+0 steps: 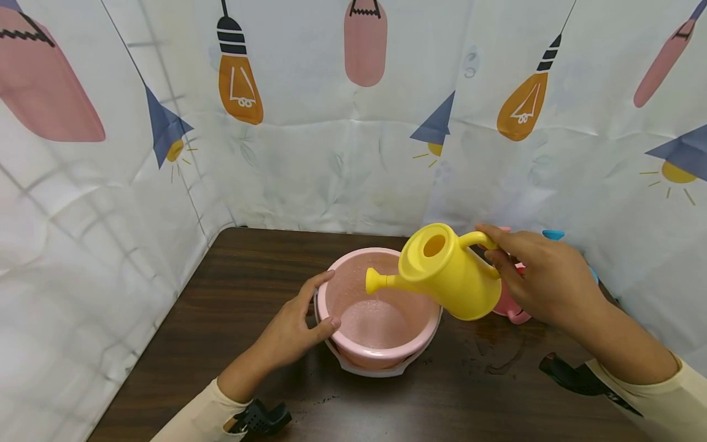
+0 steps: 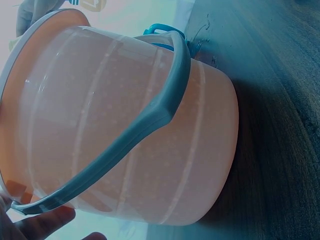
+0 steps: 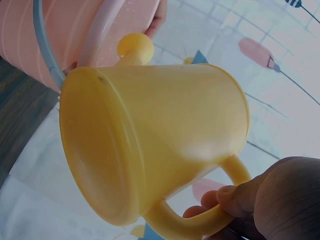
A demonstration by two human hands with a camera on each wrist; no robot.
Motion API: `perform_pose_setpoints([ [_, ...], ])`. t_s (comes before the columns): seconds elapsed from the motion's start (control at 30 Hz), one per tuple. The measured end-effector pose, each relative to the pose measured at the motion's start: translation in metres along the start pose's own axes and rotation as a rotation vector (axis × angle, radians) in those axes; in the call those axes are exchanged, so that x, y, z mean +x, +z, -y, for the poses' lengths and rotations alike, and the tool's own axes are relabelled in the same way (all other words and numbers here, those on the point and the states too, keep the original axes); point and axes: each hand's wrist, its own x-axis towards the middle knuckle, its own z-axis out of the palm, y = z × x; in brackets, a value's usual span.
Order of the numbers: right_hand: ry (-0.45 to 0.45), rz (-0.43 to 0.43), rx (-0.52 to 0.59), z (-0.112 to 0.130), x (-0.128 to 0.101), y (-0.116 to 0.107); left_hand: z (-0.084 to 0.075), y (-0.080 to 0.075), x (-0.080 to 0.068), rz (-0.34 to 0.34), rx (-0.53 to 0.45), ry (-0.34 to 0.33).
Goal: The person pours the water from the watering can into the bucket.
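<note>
A pink plastic bucket with a pale handle folded down stands on the dark wooden table. My left hand grips its left rim, thumb over the edge. In the left wrist view the bucket fills the frame, its grey handle across it. My right hand holds a yellow watering can by its handle, tilted with the spout over the bucket's mouth. The can is seen from below in the right wrist view, fingers curled round its handle.
A pink object and a blue one sit behind my right hand, mostly hidden. Water drops mark the table right of the bucket. A printed white curtain encloses the table at the back and both sides.
</note>
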Motion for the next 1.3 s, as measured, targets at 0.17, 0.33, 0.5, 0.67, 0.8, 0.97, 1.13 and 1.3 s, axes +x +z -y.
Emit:
perform_pose_setpoints([
  [0.17, -0.011, -0.013, -0.002, -0.0006, -0.0001, 0.0005, -0.0012, 0.0, -0.0002, 0.001, -0.003, -0.003],
  [0.33, -0.009, -0.012, -0.006, -0.0005, -0.0001, 0.0002, -0.0025, -0.0003, -0.0003, 0.003, -0.008, -0.005],
  [0.5, 0.0, 0.003, -0.023, 0.0001, 0.0004, -0.0005, -0.0025, -0.0002, -0.0005, 0.007, -0.013, -0.007],
  [0.67, -0.007, -0.002, -0.025, 0.0002, 0.0006, 0.0001, -0.0014, 0.0, -0.0007, 0.006, -0.009, -0.004],
  [0.8, -0.016, -0.009, -0.021, -0.0001, 0.001, 0.0008, -0.0006, -0.0001, -0.001, 0.004, -0.018, 0.002],
  [0.97, -0.011, -0.003, -0.02, 0.0001, 0.0017, 0.0005, 0.0004, 0.0001, -0.0011, 0.005, -0.024, 0.006],
  [1.13, -0.013, -0.004, -0.019, -0.0005, 0.0015, 0.0004, 0.001, 0.0005, -0.0005, 0.005, -0.02, -0.002],
  [1.3, -0.013, 0.001, -0.023, -0.0007, 0.0014, 0.0005, 0.0015, 0.0004, -0.0006, 0.0, -0.023, 0.012],
])
